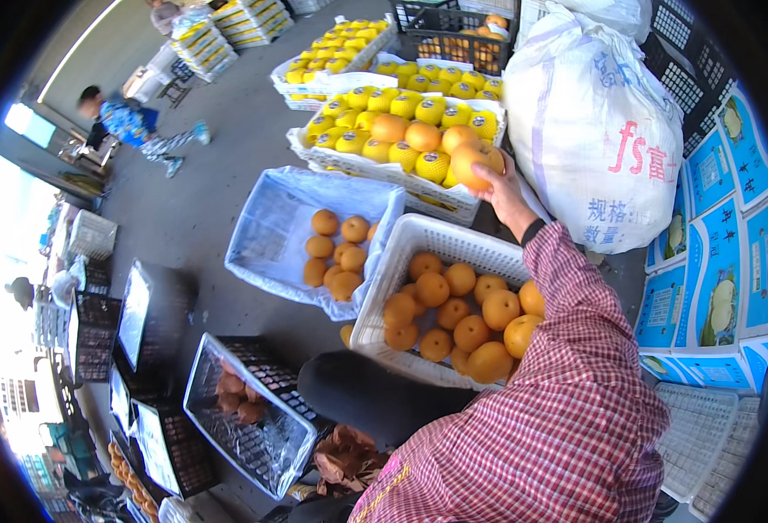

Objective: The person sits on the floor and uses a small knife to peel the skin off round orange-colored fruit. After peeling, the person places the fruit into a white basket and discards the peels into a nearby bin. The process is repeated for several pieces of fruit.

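My right hand (505,193) grips a large orange-brown Asian pear (473,163), with the thumb over its near side. It is above the near right corner of a white crate (384,178) packed with pears in yellow foam nets (403,104). Several bare pears (423,136) lie in a row on top of the netted fruit, beside the held one. Below my forearm stands a white plastic basket (384,287) of loose pears (472,333). To its left, a blue-lined crate (266,229) holds more pears (320,246). My left hand is out of view.
A big white woven sack (586,131) stands right of the crates, above stacked blue cartons (717,274). Black lined crates (253,418) stand at lower left, one with brown-wrapped items. Crumpled brown paper (348,457) lies by my leg. A person (128,127) walks at upper left.
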Demonstrator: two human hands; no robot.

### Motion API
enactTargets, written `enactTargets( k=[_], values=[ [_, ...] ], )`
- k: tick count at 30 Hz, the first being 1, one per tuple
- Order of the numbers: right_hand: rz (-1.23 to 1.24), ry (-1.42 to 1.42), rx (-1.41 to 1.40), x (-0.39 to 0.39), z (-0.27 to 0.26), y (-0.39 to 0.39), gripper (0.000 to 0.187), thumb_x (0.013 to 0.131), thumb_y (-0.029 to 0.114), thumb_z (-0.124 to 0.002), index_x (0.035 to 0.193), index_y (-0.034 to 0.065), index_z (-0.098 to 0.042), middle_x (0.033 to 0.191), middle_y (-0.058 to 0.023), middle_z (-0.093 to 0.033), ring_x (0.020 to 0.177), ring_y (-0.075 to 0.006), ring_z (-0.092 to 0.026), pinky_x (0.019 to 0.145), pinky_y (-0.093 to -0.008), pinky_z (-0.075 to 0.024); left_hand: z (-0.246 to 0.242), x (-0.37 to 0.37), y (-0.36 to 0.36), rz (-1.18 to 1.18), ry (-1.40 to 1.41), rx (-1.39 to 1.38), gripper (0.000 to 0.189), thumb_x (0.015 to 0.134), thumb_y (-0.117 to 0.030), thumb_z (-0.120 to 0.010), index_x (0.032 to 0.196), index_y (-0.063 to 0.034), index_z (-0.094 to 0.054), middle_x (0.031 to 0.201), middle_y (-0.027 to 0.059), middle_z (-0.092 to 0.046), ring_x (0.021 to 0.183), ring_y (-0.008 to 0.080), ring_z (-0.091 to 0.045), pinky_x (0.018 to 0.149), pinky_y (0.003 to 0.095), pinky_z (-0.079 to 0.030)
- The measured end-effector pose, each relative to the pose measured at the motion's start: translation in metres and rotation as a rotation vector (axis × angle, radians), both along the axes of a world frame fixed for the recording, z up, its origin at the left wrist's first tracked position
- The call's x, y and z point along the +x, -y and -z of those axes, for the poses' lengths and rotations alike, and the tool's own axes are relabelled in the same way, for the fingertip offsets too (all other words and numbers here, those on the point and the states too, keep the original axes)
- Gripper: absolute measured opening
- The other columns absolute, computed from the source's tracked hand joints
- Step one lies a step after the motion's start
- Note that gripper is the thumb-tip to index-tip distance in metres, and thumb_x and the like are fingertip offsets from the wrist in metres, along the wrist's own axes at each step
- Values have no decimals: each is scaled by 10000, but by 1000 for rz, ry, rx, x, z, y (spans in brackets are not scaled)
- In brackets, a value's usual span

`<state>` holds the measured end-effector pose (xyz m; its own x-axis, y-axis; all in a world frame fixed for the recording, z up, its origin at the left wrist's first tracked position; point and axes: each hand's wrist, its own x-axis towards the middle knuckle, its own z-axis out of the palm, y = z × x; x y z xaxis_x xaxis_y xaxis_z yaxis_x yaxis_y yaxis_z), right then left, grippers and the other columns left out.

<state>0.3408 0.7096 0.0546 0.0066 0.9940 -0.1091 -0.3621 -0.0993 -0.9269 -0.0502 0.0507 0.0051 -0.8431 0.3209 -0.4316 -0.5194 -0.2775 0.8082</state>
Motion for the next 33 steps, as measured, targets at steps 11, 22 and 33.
enactTargets(
  k=[11,22,33],
  values=[
    [315,438,259,-17,59,-216,1022,665,209,-940,1451,-16,-326,1339,-192,-517,1184,-279,-593,980,-367,-534,-23,-51,-71,29,-34,-77,103,985,-229,-561,950,-161,-492,787,-3,-496,738,178,-491,749,374,-440],
    [-128,1429,414,-51,133,-310,675,864,284,-656,1501,193,-454,1498,-155,-482,1329,-363,-526,1106,-443,-435,-73,-39,-17,-49,-125,-71,89,994,-219,-549,986,-163,-480,797,-2,-493,747,178,-488,759,370,-442],
    [-450,1059,610,-111,99,-262,409,1008,140,-593,1391,-3,-573,1361,-164,-627,1232,-230,-615,1066,-346,-471,-76,49,14,-363,-113,-167,205,950,-112,-638,1080,-128,-481,816,22,-538,771,170,-584,727,341,-518]
  ],
)
